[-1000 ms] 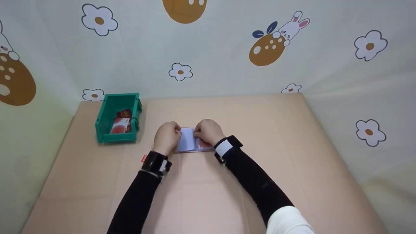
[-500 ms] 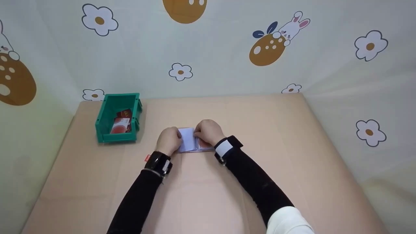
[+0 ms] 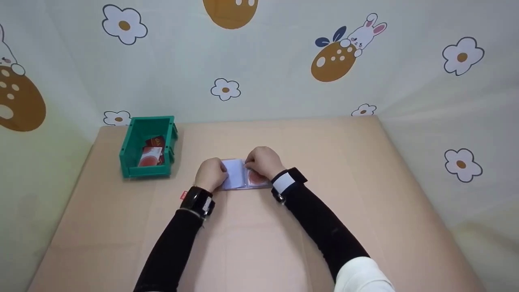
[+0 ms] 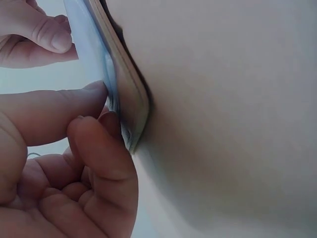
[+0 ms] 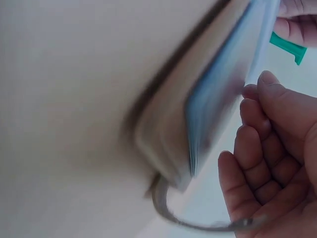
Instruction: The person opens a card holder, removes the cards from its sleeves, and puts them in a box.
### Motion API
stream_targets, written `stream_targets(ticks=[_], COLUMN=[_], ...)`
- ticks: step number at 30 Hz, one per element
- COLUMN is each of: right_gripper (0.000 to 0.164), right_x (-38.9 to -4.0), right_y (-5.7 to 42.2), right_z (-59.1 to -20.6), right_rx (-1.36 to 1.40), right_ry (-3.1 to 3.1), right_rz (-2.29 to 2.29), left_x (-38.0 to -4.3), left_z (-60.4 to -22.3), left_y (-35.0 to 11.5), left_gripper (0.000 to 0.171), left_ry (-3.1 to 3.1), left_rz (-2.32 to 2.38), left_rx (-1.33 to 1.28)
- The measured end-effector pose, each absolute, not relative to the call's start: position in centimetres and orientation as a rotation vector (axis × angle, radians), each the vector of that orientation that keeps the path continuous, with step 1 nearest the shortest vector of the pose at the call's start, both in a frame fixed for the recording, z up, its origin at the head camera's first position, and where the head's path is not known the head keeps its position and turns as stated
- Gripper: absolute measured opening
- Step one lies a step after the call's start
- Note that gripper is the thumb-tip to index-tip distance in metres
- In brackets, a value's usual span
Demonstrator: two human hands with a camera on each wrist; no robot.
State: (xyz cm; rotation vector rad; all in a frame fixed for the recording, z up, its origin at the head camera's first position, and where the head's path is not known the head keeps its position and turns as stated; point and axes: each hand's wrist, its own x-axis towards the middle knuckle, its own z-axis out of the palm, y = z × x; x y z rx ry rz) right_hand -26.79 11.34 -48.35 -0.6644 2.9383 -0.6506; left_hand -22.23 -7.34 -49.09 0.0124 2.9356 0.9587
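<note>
An opened card holder (image 3: 239, 187) with clear sleeves lies on the table between both hands. Its left side shows a whitish-blue page (image 3: 234, 174); a card with a red round print (image 3: 257, 177) shows in the right sleeve. My left hand (image 3: 210, 175) pinches the left edge of the sleeves between thumb and fingers, as the left wrist view (image 4: 74, 163) shows. My right hand (image 3: 265, 162) is over the holder's upper middle, its fingertips close to a sleeve. In the right wrist view its fingers (image 5: 247, 148) are loosely curled, with nothing visible between thumb and forefinger.
A green bin (image 3: 146, 172) stands at the back left of the table, with several red and white cards (image 3: 150, 156) inside. A strap (image 5: 168, 213) hangs off the holder's cover. A patterned cloth wall (image 3: 279, 97) rises behind the table.
My left hand has moved slightly right and down along the page, keeping hold. My right hand has lately shifted a little up and right, uncovering more of the red-printed card.
</note>
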Motion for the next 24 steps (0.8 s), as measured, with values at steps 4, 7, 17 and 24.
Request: stream_targets(ticks=[4,7,17,24], right_gripper=[0.009,0.008,0.006,0.005], right_x=[-27.3,-27.6,-28.1,-28.1], right_y=[13.0,14.1,15.9,16.1], right_z=[-47.9,-47.8,-48.2,-48.5], right_rx=[-0.625,-0.595,-0.581,-0.599], right_ry=[2.954,2.982,3.020,3.041], right_rz=[-0.693,-0.688,-0.627,-0.640], left_x=[-22.2,-22.2,-22.3,-22.3], left_z=[-49.1,-49.1,-49.1,-49.1], left_y=[-7.3,-7.4,-7.5,-7.4], left_gripper=[0.008,0.008,0.006,0.006], left_ry=[2.935,2.940,2.956,2.938], left_rz=[0.955,0.949,0.935,0.933], left_rx=[0.011,0.016,0.040,0.022])
